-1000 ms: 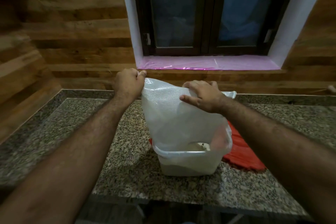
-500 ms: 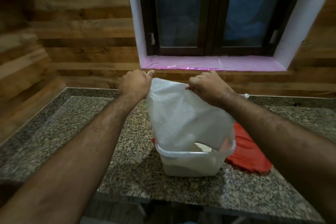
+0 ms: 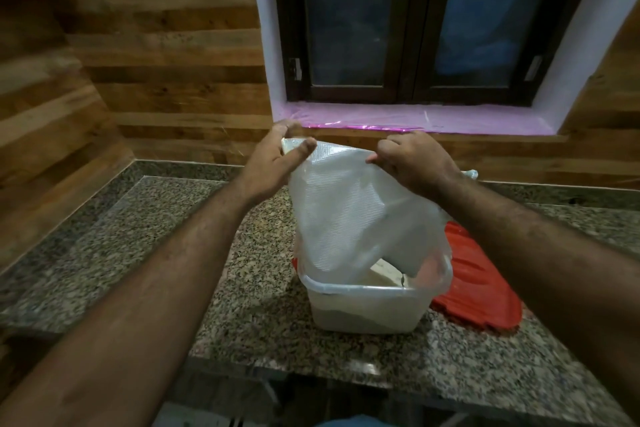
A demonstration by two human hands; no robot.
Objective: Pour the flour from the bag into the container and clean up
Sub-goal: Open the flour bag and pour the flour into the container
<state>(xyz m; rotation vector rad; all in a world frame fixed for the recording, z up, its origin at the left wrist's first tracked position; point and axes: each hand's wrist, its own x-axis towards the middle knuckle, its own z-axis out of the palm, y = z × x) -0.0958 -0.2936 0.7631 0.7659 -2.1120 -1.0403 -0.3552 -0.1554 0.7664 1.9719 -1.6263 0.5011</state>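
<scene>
A translucent white plastic bag (image 3: 349, 211) hangs upside down, its open mouth down inside a clear square container (image 3: 367, 308) on the granite counter. Pale flour shows inside the container. My left hand (image 3: 277, 159) pinches the bag's upper left corner between thumb and fingers. My right hand (image 3: 412, 159) grips the bag's upper right edge with its fingers curled. Both hands hold the bag up above the container.
A red lid or cloth (image 3: 481, 281) lies on the counter just right of and behind the container. The granite counter (image 3: 173, 225) ends in a front edge near me. A wooden wall and a window with a pink sill (image 3: 415, 121) stand behind.
Both hands have lifted the bag's top edge higher and a little further from me. The right hand went from lying flat on the bag to gripping its edge.
</scene>
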